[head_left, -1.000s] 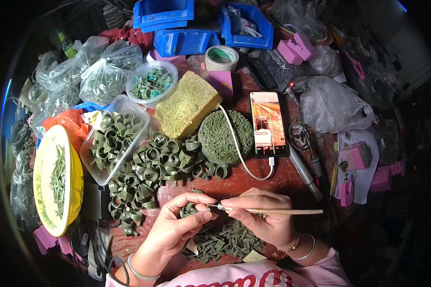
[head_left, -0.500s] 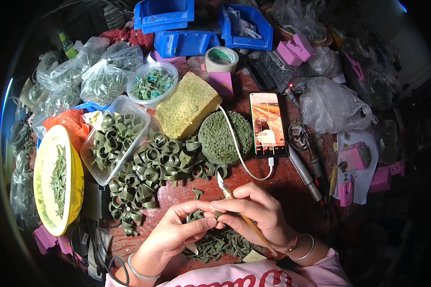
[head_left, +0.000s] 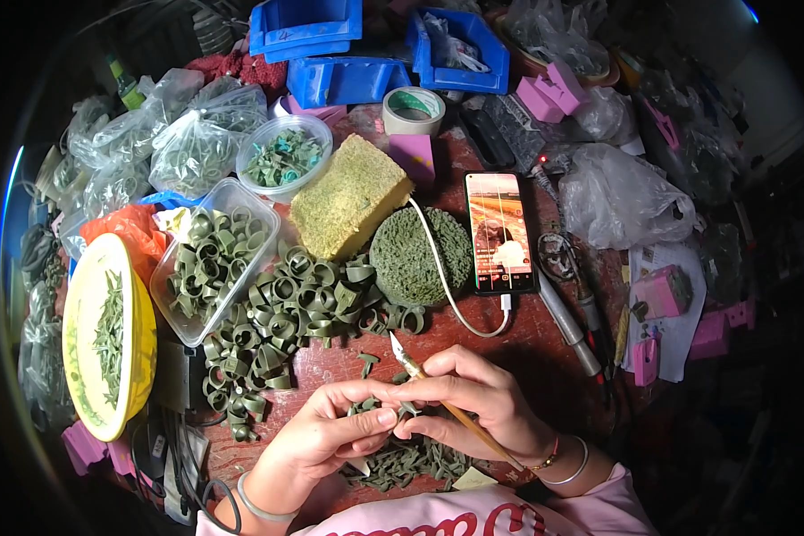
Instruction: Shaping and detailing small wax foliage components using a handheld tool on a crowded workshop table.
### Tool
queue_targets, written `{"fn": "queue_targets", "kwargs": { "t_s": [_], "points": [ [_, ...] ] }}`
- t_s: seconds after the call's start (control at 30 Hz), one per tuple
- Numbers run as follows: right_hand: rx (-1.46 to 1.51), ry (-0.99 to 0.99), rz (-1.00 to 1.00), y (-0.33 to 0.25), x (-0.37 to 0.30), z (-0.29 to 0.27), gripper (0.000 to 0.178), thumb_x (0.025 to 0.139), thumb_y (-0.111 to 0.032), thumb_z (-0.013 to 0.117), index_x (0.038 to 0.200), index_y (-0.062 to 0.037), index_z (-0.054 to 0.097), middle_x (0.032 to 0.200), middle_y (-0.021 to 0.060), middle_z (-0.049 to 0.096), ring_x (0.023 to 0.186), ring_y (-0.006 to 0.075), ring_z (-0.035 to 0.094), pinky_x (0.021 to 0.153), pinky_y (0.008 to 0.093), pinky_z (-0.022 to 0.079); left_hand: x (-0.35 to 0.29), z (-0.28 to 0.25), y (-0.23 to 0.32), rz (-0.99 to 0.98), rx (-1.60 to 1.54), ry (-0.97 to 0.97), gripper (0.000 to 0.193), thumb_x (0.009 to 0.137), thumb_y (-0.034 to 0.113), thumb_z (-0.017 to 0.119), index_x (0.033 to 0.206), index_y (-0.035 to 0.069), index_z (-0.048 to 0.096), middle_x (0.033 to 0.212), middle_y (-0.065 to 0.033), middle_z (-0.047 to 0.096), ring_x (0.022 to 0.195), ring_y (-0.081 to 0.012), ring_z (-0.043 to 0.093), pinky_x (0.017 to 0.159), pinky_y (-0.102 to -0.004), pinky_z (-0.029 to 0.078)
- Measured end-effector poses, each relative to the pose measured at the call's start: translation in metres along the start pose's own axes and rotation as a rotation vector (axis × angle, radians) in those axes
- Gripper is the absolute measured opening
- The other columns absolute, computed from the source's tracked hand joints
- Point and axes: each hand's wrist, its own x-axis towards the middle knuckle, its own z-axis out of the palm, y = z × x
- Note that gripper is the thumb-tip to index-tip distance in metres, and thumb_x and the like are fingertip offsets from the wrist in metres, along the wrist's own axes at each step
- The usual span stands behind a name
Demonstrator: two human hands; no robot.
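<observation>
My left hand [head_left: 338, 429] pinches a small dark green wax piece [head_left: 407, 410] between thumb and forefinger; the fingers hide most of it. Across from it, my right hand [head_left: 482, 400] grips a craft knife [head_left: 463, 418] with a wooden handle, its pointed blade up and to the left. The right fingertips meet the left ones around the piece. Below both hands lies a heap of short green strips [head_left: 415, 463]. Beyond the left hand, many dark green rings [head_left: 272, 299] are piled on the red table, and more fill a clear plastic box [head_left: 186, 332].
A yellow bowl [head_left: 141, 357] of green strips leans at left. Ahead stand a yellowish foam block [head_left: 348, 192], a round green pad [head_left: 420, 259] and a phone [head_left: 500, 232] on a white cable. A metal handpiece [head_left: 567, 323] lies right; blue bins [head_left: 344, 82] stand at the back.
The knife's blade has swung left and slightly down as my right hand shifts the same way. The fingers around the small piece have moved a little. The phone's picture differs.
</observation>
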Motion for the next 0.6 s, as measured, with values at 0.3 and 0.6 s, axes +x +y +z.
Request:
{"fn": "queue_targets", "kwargs": {
  "t_s": [0.3, 0.6],
  "points": [
    [-0.083, 0.05, -0.037, -0.001, -0.002, 0.0, 0.029, 0.078, -0.012, 0.075, 0.106, -0.0081, 0.068, 0.084, 0.0051, 0.055, 0.07, 0.0173, 0.058, 0.061, 0.0291, 0.048, -0.001, 0.007, 0.0, -0.034, 0.208, 0.065, 0.03, 0.087, 0.006, 0.066, 0.116, 0.001, 0.06, 0.09, -0.0075, 0.069, 0.057, 0.0002, 0.048, 0.046, -0.0145, 0.028],
    [0.1, 0.166, 0.031, -0.005, -0.003, -0.003, 0.019, 0.093, -0.007, 0.057, 0.109, 0.001, 0.061, 0.084, 0.0083, 0.06, 0.07, 0.0156, 0.059, 0.065, 0.026, 0.049, 0.0, 0.013, 0.002, 0.003, 0.299, 0.067, 0.033, 0.086, 0.007, 0.067, 0.118, 0.002, 0.061, 0.085, 0.0018, 0.064, 0.059, 0.0005, 0.047, 0.046, -0.0149, 0.029]
  ]
}}
